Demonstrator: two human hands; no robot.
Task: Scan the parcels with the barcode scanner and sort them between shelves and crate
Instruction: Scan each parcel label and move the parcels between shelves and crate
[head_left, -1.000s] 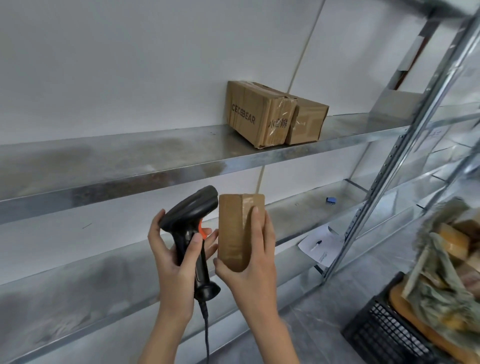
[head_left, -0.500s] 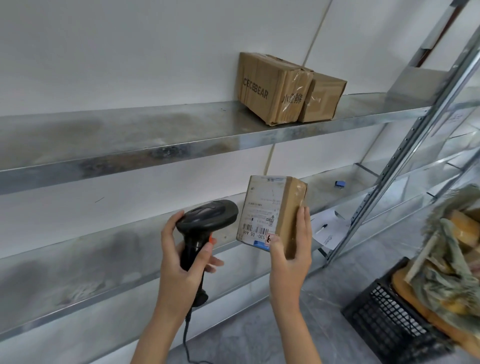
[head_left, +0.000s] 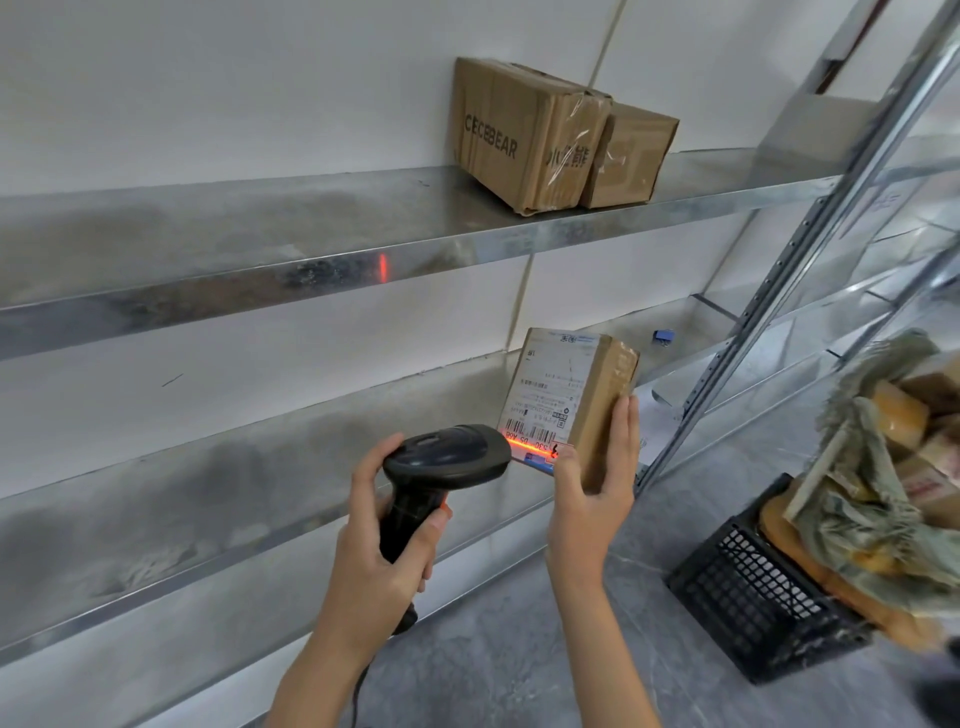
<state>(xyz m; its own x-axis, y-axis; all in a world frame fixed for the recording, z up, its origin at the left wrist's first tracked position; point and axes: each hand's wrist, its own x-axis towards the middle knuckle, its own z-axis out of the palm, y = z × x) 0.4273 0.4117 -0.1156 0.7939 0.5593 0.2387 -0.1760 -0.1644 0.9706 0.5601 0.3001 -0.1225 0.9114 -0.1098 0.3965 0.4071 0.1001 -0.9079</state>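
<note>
My left hand (head_left: 382, 551) grips the handle of a black barcode scanner (head_left: 447, 457). Its head points right at a small brown parcel (head_left: 566, 395), which my right hand (head_left: 592, 488) holds upright by its lower right corner. The parcel's white label faces the scanner, and an orange-red scan line glows across the barcode at its bottom edge. Two brown parcels, a large one printed CECEBEAR (head_left: 524, 130) and a smaller one (head_left: 631, 153), sit side by side on the upper metal shelf (head_left: 260, 234). A black crate (head_left: 748, 587) stands on the floor at right.
A green sack (head_left: 878, 467) full of more parcels lies on the crate. A metal upright post (head_left: 779, 291) rises right of the held parcel. The lower shelf (head_left: 208, 483) carries a small blue object (head_left: 663, 336) and a white paper (head_left: 649, 415).
The parcel was turned so its label faces the scanner. The scanner's head has closed in on the label and its red scan light now shines on the barcode.
</note>
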